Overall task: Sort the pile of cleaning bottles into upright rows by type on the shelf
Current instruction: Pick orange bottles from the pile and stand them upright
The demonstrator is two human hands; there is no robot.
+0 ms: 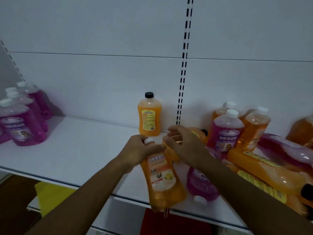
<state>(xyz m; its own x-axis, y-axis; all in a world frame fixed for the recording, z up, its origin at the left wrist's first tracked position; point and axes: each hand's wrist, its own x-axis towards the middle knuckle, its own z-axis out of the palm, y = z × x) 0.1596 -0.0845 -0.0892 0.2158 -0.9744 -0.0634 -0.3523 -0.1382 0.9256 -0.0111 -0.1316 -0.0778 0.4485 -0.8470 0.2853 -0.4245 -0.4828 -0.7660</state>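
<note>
On shelf: L hand grips orange bottle; R hand prob touching it.

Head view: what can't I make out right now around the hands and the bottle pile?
- Right hand: its grip is unclear; its own back hides what lies under it.
- Orange bottle with white cap: the left hand covers its neck.
- Pile at right: cut off by the frame edge and the right forearm, so no count.
- Purple row: blurred, cut by the left edge.
</note>
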